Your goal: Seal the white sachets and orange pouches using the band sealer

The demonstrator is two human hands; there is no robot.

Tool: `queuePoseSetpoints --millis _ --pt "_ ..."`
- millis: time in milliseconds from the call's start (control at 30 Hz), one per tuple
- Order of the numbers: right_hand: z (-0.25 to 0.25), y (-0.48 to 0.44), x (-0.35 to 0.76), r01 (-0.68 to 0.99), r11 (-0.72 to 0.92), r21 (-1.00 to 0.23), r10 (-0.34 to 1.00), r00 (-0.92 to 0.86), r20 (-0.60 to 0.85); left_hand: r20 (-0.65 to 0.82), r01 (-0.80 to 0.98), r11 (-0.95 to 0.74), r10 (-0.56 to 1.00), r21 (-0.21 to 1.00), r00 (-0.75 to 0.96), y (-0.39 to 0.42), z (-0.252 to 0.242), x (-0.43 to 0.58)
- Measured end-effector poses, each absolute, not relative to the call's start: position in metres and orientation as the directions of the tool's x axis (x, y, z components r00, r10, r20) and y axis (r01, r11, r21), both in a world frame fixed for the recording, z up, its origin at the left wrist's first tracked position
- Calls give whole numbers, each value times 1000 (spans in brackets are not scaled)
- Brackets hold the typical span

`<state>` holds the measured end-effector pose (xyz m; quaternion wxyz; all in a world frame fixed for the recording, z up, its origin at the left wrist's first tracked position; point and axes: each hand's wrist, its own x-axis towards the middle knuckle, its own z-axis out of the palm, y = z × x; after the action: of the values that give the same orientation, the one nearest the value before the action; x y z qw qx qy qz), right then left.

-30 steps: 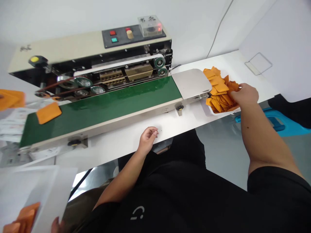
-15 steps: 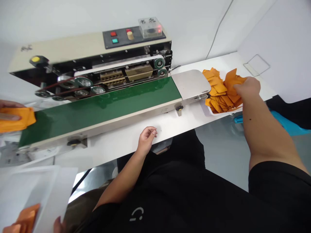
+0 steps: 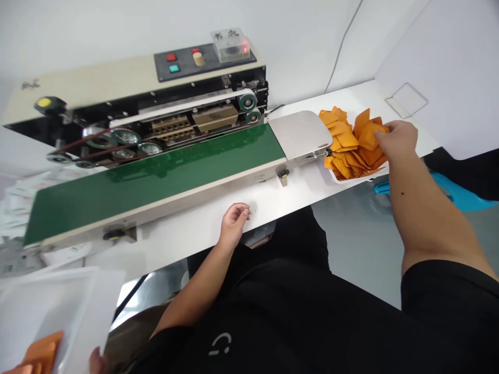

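Observation:
My right hand [image 3: 397,140] reaches into a heap of flat orange sachets [image 3: 346,143] and grips several, lifting them from the top. The heap lies in a white tray [image 3: 358,179] at the end of the table. My left hand [image 3: 234,226] rests at the white table's front edge [image 3: 187,244], its fingers loosely curled and holding nothing. The nearest thing to it is the beige rail of a band sealer's green conveyor belt [image 3: 156,182]. No sachet lies on the belt.
The sealer's black control panel [image 3: 198,59] stands behind the belt, and a steel plate [image 3: 300,135] lies beside the tray. At bottom left, a co-worker's hand [image 3: 97,361] is by a white tray [image 3: 58,322] holding orange sachets. Papers [image 3: 19,202] lie beyond the belt's left end.
The orange sachet on the belt went off its left end, carried by another person's hand, which has left view. My right hand has lifted sachets from the heap. My left hand stayed still.

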<state>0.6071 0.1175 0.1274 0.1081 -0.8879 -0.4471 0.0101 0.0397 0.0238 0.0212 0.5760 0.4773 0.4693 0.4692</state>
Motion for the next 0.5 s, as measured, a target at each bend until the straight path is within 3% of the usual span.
queuePoseSetpoints --millis 100,300,500 --pt "127 126 598 780 -599 -184 776 621 106 -93 -89 103 989 991 112 24 21 41" --pt "125 147 590 807 -591 -14 806 591 26 -91 -91 101 990 991 112 24 20 39" --pt "122 152 591 783 -619 -66 782 622 36 -95 -84 104 990 991 101 23 17 38"
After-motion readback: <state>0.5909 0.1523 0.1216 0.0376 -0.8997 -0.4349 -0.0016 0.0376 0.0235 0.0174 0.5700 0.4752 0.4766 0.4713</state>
